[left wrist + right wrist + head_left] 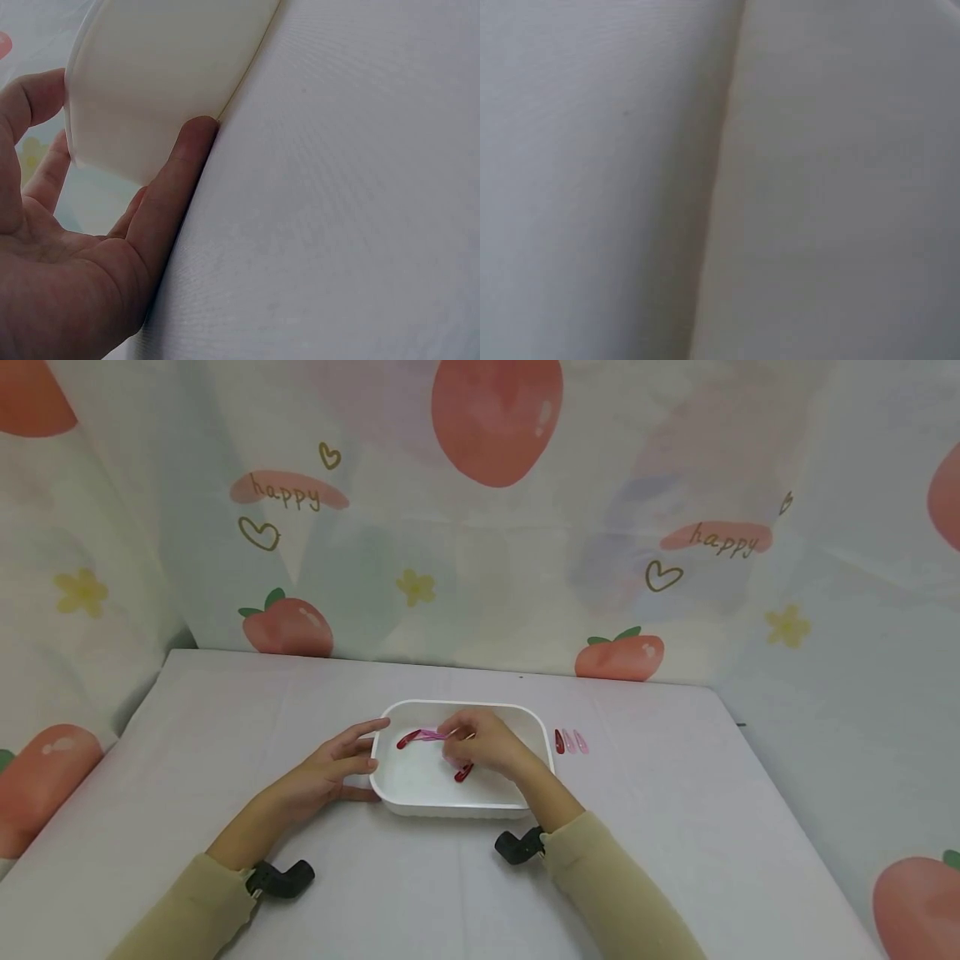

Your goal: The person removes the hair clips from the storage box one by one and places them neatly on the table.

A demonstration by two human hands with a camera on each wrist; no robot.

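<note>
A white plastic tray sits on the table with several snap hair clips inside it. My left hand steadies the tray's left end, its fingers fairly straight along the rim and side wall; the left wrist view shows these fingertips against the wall. Inside the tray, my right hand reaches down with bent fingers. Left of its fingertips lie a dark red hair clip and pink-purple clips. Another red clip is just below the hand. Whether the fingers pinch a clip is hidden.
Right of the tray, a red clip and two pink clips lie in a row on the white-covered table. A patterned curtain stands behind the table. The right wrist view shows only the tray's outer wall and the cloth.
</note>
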